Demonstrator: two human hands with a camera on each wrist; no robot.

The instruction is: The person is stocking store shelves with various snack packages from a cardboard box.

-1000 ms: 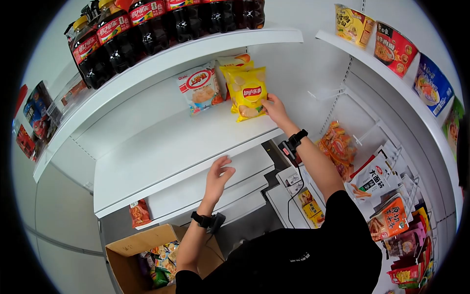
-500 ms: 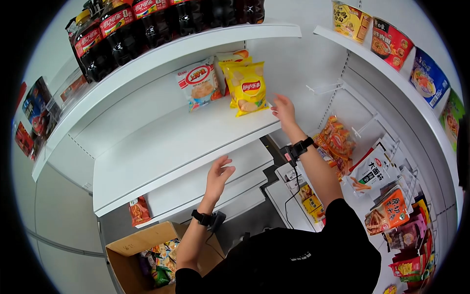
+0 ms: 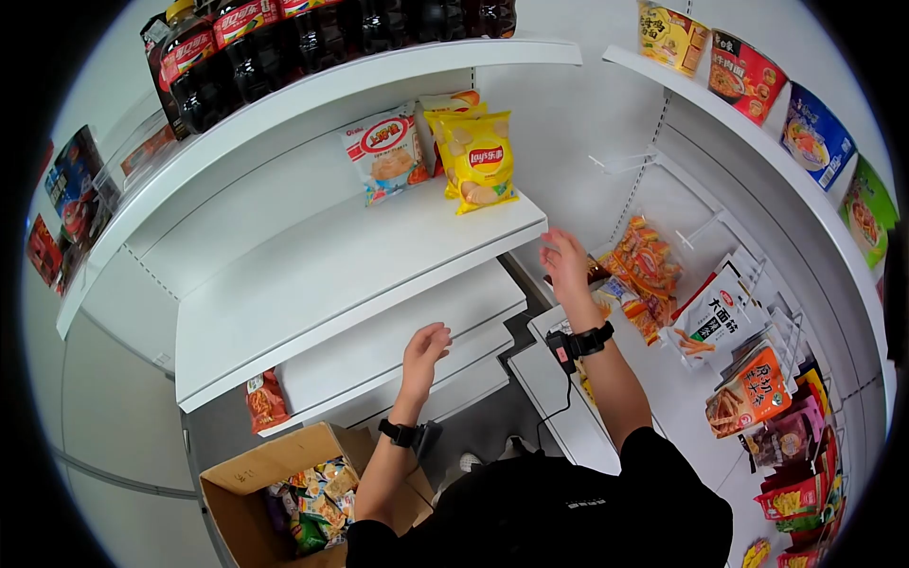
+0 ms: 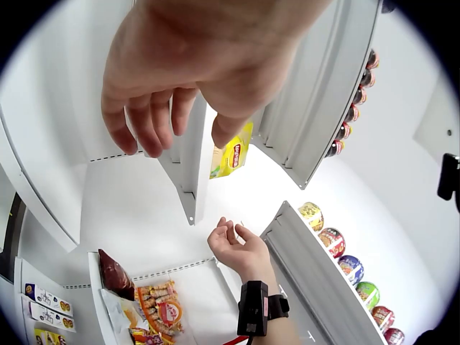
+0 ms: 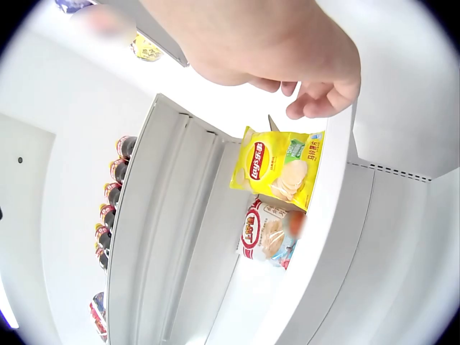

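Observation:
Yellow bags of potato chips (image 3: 483, 161) stand one before the other at the right end of the white shelf (image 3: 350, 256). Left of them leans a white snack bag (image 3: 386, 156), and another bag is mostly hidden behind. My right hand (image 3: 566, 270) is just off the shelf's right front corner, holding nothing, its fingers loosely bent. In the right wrist view the same hand (image 5: 280, 50) hangs apart from the chips (image 5: 277, 165). My left hand (image 3: 423, 360) hovers in front of the lower shelf, fingers relaxed. Seen from its wrist, the left hand (image 4: 187, 65) has nothing in its grasp.
A cardboard box (image 3: 275, 454) of snack packets stands open at the lower left. Close by, a red bag (image 3: 267, 402) lies on the lower shelf's end. Cola bottles (image 3: 322, 38) line the upper shelf. Cup noodles (image 3: 748, 76) and hanging snack packs (image 3: 720, 317) fill the right side.
My right hand has let go of the front yellow chip bag and drawn back, right and down, past the shelf edge. The bag stays on the shelf. The left hand has hardly moved.

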